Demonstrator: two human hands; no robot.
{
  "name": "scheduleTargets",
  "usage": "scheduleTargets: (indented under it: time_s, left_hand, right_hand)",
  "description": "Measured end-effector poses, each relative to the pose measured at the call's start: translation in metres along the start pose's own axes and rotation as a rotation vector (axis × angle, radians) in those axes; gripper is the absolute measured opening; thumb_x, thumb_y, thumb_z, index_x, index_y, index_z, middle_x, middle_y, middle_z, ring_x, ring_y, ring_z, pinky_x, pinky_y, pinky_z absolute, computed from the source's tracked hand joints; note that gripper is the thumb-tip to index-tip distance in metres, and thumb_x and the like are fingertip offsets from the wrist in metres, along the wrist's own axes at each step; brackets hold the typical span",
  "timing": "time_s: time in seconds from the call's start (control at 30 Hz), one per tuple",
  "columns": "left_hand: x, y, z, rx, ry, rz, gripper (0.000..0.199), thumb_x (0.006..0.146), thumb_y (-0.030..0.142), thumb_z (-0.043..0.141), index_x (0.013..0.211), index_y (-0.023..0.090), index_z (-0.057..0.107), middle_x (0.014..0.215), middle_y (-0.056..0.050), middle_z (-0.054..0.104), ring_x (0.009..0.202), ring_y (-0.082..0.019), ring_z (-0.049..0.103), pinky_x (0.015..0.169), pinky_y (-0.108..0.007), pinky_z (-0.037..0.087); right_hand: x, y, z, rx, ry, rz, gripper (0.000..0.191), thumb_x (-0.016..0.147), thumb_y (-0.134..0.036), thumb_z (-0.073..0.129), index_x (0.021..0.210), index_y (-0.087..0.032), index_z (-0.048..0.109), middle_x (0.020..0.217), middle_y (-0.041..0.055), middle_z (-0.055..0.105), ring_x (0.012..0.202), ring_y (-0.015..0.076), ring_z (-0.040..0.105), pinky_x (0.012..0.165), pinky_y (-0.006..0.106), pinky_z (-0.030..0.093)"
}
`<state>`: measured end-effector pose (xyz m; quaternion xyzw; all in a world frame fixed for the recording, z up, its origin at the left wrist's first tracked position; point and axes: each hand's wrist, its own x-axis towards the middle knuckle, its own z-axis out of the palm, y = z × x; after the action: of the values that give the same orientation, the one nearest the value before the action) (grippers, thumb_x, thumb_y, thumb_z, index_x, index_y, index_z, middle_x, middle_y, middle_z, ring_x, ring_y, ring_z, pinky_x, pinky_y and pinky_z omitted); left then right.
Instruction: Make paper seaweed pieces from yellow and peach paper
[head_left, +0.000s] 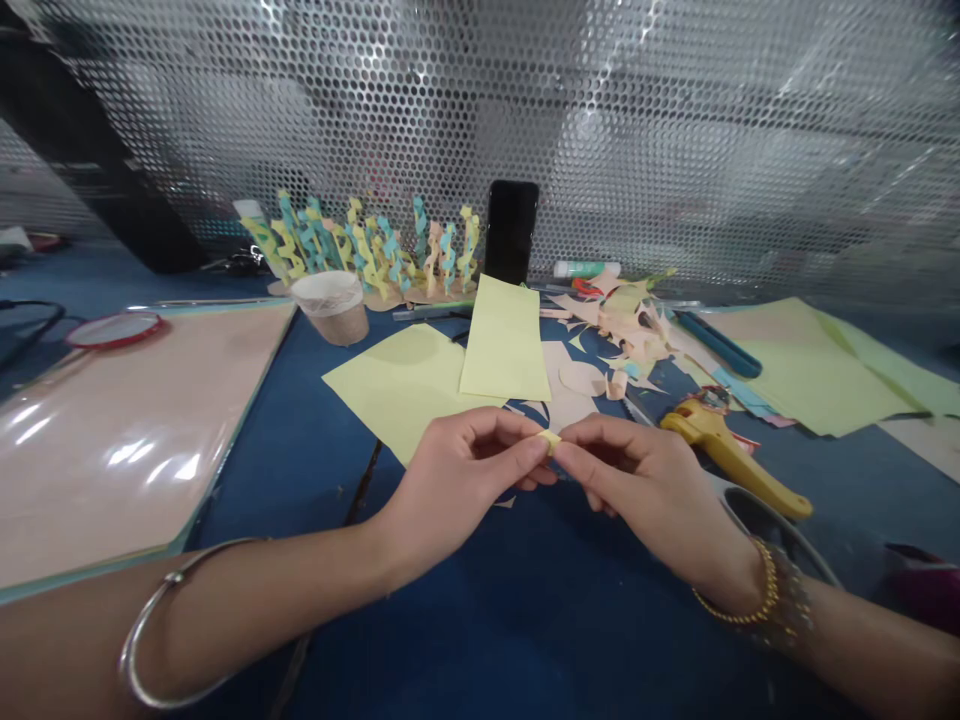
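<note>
A tiny yellow paper bit (550,441) is pinched in the air over the bench (525,630) by the left hand (457,475) and right hand (634,480). Slow, soft pinches keep it from tearing. A pale yellow paper strip (504,340) lies just beyond.

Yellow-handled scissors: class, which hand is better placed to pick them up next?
Probably the right hand: the yellow-handled scissors lie just beyond it, while the left hand is farther off; both pinch a small yellow paper piece.
</note>
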<state>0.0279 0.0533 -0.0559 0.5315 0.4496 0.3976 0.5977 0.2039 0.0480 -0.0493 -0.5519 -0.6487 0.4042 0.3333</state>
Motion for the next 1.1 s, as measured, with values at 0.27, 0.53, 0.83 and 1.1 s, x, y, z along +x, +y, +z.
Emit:
scheduleTargets:
  time_s: [0.27,0.53,0.83,1.1]
  left_hand:
    - [-0.0004,0.0002,0.0003,0.013,0.003,-0.016,0.017,0.082,0.035,0.065,0.085,0.019,0.069,0.074,-0.001,0.072,0.073,-0.014,0.07,0.061,-0.019,0.053]
    - [0.0014,0.0025,-0.0002,-0.017,0.007,-0.01,0.017,0.082,0.032,0.064,0.082,0.016,0.069,0.072,-0.002,0.073,0.07,-0.014,0.069,0.065,-0.021,0.055]
    - [0.0006,0.0025,0.0003,-0.004,-0.01,-0.02,0.017,0.083,0.033,0.064,0.085,0.018,0.07,0.074,-0.002,0.073,0.072,-0.014,0.07,0.064,-0.02,0.054]
    - [0.0009,0.0019,-0.0005,-0.045,-0.02,-0.06,0.018,0.085,0.034,0.061,0.082,0.017,0.067,0.072,-0.001,0.07,0.067,-0.013,0.07,0.059,-0.019,0.054]
  right_hand:
    - [0.0013,-0.0025,0.0003,-0.026,-0.032,-0.013,0.021,0.084,-0.037,0.057,0.078,-0.019,0.064,0.048,-0.0066,0.05,0.042,0.0057,0.045,0.042,0.017,0.037]
    - [-0.0001,-0.0002,-0.0007,-0.063,-0.011,-0.034,0.018,0.08,-0.038,0.063,0.081,-0.021,0.066,0.058,-0.0039,0.058,0.047,0.0077,0.048,0.045,0.02,0.038]
    - [0.0023,-0.0017,-0.0022,0.003,-0.074,0.003,0.02,0.082,-0.038,0.061,0.076,-0.019,0.063,0.051,-0.0051,0.054,0.043,0.0066,0.048,0.042,0.018,0.037]
    - [0.0019,0.0065,-0.0018,0.15,-0.02,-0.144,0.017,0.082,-0.034,0.065,0.095,-0.025,0.06,0.082,-0.0026,0.061,0.048,0.0057,0.055,0.045,0.018,0.048]
